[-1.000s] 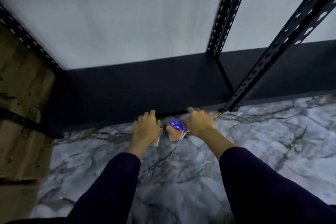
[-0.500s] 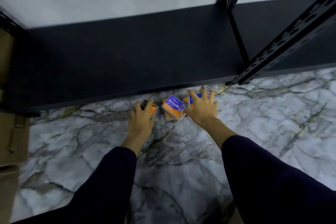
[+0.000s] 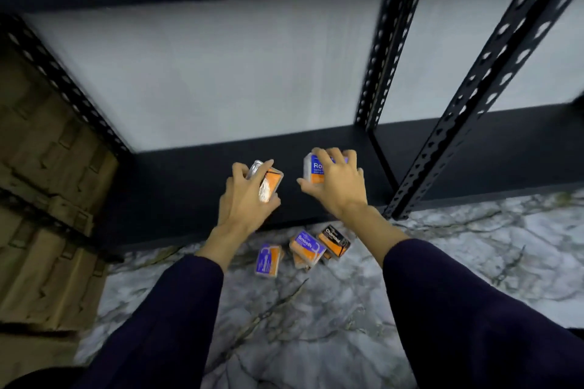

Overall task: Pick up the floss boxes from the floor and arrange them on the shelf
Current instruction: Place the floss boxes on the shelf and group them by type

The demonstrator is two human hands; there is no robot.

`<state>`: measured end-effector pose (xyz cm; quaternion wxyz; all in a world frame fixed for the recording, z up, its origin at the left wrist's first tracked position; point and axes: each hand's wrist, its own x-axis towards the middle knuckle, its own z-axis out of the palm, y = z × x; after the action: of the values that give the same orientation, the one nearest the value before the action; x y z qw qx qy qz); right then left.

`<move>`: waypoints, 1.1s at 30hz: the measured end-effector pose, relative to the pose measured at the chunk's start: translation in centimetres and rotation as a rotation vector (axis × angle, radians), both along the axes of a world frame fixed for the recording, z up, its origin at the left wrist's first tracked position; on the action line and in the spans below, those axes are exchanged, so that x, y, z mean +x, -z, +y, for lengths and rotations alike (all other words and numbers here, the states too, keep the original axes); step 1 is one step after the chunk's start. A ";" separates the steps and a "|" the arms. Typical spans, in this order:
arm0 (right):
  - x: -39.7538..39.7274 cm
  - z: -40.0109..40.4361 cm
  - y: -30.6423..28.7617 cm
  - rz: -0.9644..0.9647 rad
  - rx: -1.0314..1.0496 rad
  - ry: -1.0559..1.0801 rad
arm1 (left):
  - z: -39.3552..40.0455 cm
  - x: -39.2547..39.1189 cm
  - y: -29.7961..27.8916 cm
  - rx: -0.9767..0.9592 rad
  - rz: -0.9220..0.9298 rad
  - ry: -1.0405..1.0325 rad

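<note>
I am holding my left hand (image 3: 245, 199) over the black shelf (image 3: 189, 174), its grip closing around an orange floss box (image 3: 268, 183). My right hand (image 3: 339, 185) is gripping a blue-and-orange floss box (image 3: 313, 169) from above. Three more floss boxes (image 3: 305, 246) are lying on the marble floor (image 3: 316, 325) just below the shelf's front edge.

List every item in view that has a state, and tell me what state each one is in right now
Left hand: closed on an orange floss box, held above the shelf.
Right hand: gripping a blue-and-orange floss box, also off the floor.
Blue "Smooth" floss box: lying on the marble floor, atop another box.
Black-and-orange floss box: on the floor, tilted.
Blue-and-orange box: flat on the floor.
Black metal shelf: nothing on it.
</note>
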<state>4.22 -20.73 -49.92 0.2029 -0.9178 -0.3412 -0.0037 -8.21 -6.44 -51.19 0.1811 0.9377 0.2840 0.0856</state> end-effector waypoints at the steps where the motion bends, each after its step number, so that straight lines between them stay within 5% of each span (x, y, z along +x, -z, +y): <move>1: -0.2 0.1 -2.4 -0.033 0.035 -0.006 | -0.1 -0.1 -2.6 0.033 -0.048 0.002; 9: -2.3 0.0 -18.9 -0.324 0.389 -0.043 | -1.0 -1.6 -20.0 0.242 -0.444 -0.025; 16: -2.9 1.1 -27.0 -0.444 0.544 -0.058 | 0.1 -1.6 -29.2 0.284 -0.692 0.037; 24: -0.5 2.6 -30.0 -0.545 0.551 -0.009 | 2.4 3.0 -31.5 0.044 -0.725 0.118; 33: 5.1 3.6 -29.3 -0.557 0.406 0.097 | 3.7 7.4 -31.3 0.062 -0.657 0.167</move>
<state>9.31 -17.15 -20.60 0.2802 -0.8376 -0.3318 -0.3314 -0.83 -2.78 -19.86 0.2408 0.8852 0.1298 0.3763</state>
